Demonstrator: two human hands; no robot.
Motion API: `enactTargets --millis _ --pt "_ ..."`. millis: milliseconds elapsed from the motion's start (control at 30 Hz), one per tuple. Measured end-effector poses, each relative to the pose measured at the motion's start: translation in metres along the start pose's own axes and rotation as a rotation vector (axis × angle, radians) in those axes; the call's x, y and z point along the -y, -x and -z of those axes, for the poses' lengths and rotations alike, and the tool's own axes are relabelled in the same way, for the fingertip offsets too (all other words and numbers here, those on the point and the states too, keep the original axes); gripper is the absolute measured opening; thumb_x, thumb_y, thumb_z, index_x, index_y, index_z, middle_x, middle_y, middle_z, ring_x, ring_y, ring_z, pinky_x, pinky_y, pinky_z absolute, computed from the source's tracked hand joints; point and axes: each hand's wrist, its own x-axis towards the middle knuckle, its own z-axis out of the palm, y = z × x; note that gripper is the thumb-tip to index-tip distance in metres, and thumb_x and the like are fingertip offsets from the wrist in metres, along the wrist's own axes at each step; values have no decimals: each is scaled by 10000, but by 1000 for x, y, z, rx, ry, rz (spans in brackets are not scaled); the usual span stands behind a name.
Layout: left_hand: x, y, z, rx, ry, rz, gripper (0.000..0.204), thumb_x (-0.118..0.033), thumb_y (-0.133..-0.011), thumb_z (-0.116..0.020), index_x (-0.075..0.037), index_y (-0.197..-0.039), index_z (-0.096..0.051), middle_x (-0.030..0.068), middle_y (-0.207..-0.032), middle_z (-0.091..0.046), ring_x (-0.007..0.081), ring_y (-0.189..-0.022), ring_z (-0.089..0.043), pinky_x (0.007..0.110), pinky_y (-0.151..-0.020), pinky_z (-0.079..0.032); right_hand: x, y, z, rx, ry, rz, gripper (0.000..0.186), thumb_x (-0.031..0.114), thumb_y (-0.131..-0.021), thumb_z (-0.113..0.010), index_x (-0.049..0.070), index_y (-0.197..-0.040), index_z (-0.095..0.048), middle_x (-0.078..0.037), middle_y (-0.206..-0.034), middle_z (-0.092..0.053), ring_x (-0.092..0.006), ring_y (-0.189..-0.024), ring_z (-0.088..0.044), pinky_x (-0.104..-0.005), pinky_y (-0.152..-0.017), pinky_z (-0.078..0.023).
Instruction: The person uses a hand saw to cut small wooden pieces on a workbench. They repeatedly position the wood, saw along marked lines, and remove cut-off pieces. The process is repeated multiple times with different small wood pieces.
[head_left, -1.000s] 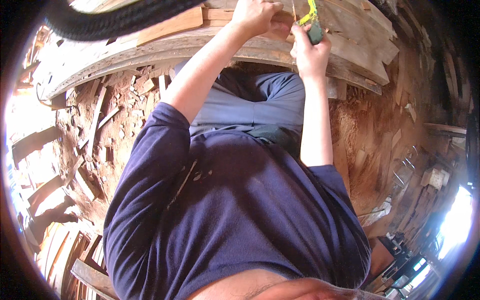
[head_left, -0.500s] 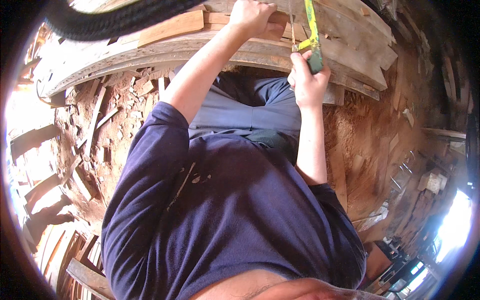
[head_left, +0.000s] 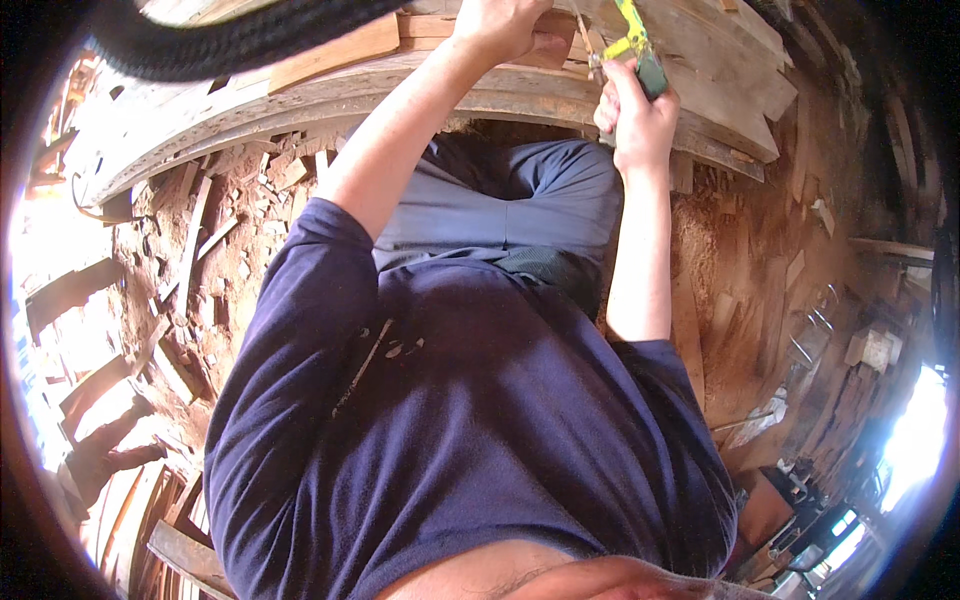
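My right hand (head_left: 642, 115) is closed around the dark green grip of a hacksaw (head_left: 630, 42) with a yellow-green frame. Its thin blade runs away from the grip toward the top edge, where the far end is cut off. To the left of the saw, my left hand (head_left: 495, 28) bears down with bent fingers on a small piece of wood (head_left: 562, 32) lying on the plank bench (head_left: 700, 95). Part of that hand leaves the picture at the top, so its fingertips are partly hidden. Whether the blade touches the wood is hard to make out.
A flat reddish board (head_left: 335, 52) lies on the bench left of my hands. A black ribbed band (head_left: 240, 42) crosses the upper left. Wood offcuts (head_left: 290, 175) and sawdust cover the ground at left, with more scraps (head_left: 872, 348) at right.
My right hand and the hacksaw have moved forward and slightly to the right. My left hand stays at the piece of wood, while the whole view has shifted a little.
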Motion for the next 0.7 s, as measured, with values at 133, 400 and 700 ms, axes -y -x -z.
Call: enactTargets --millis 133,400,700 --pt "-1 -2 -1 1 -4 42 534 -593 -793 -803 -132 -1046 -710 113 -948 -789 316 -886 -775 475 -737 -592 -2 5 -5 23 277 -72 214 138 -950 -763 78 -823 -602 23 -614 -589 -76 -468 -555 -259 -439 -429" --pt "-3 3 0 -55 32 1 518 -583 -786 -814 -140 -1036 -714 118 -960 -789 317 -872 -772 468 -736 -594 -3 -3 -13 -15 135 -8 257 90 -977 -731 128 -817 -533 51 -631 -500 -53 -486 -462 -265 -443 -385" --pt "-5 3 3 -21 22 -12 535 -608 -787 -808 -141 -1033 -718 111 -969 -795 308 -859 -775 469 -742 -595 -7 -16 -18 -2 86 101 176 96 -954 -722 75 -824 -605 7 -624 -597 -74 -467 -533 -264 -450 -430"
